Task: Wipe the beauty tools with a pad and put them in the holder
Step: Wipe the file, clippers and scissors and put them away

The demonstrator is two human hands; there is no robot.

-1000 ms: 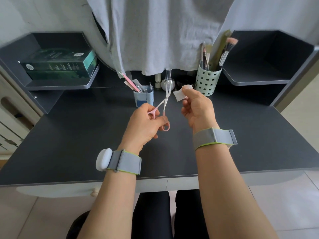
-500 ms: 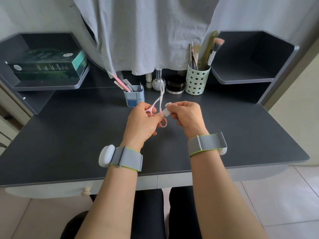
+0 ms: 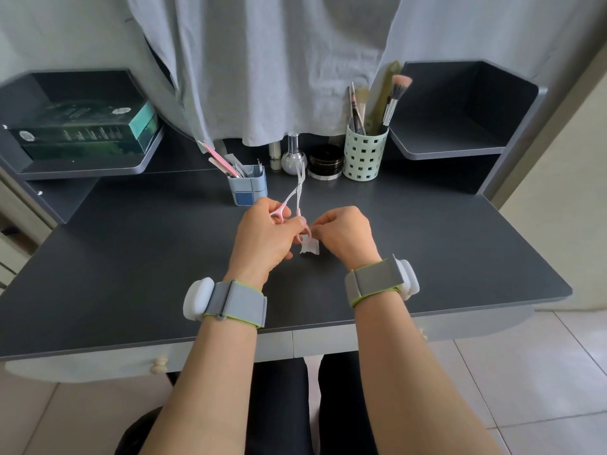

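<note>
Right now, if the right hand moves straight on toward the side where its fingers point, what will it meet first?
The right hand, pinching the white pad, points toward the left hand. It would probably first meet the pink handle loop of the scissors, which it already seems to touch; depth is unclear.

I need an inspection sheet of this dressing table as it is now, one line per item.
Surface: dark grey tabletop, bare in front.
Job's things: pink-handled small scissors, blades apart, pointing away; white cotton pad at the lower handle ring; blue square holder with tools inside.
Clutter: mint perforated cup of brushes, black jar, small round bottle, green boxes.
Grippers: left hand holds the scissors; right hand pinches the pad.
Cables: nothing seen.
Surroundings: grey hanging cloth, tiled floor.
</note>
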